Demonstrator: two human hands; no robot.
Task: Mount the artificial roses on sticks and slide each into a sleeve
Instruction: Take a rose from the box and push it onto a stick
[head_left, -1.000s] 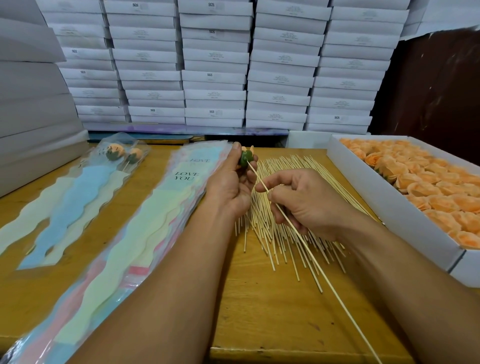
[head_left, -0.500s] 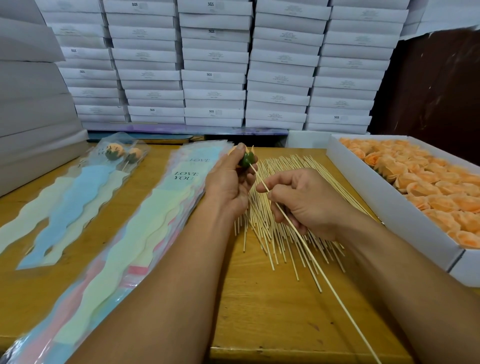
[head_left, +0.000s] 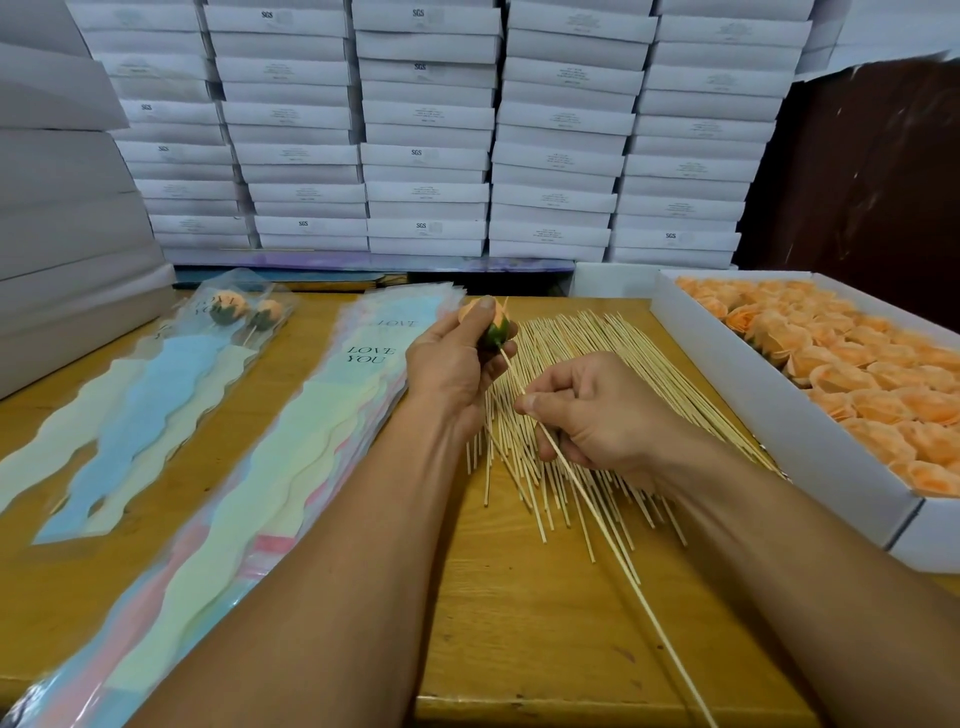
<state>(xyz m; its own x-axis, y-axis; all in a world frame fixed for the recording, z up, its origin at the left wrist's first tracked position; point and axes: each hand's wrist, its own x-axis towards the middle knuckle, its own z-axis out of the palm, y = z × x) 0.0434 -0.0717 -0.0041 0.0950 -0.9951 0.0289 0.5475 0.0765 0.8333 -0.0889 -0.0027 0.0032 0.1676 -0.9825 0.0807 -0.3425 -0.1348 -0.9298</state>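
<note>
Left hand gripping rose; right hand pinching stick, tip at rose base, above stick pile on desk.

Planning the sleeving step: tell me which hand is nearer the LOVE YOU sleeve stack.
Left. The left hand, holding the rose, sits right beside the sleeve stack's right edge; the right hand, pinching the stick, is farther right over the stick pile.

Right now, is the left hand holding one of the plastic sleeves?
No, the left hand grips an orange rose by its green base, while the sleeve stack lies untouched on the table beside it.
</note>
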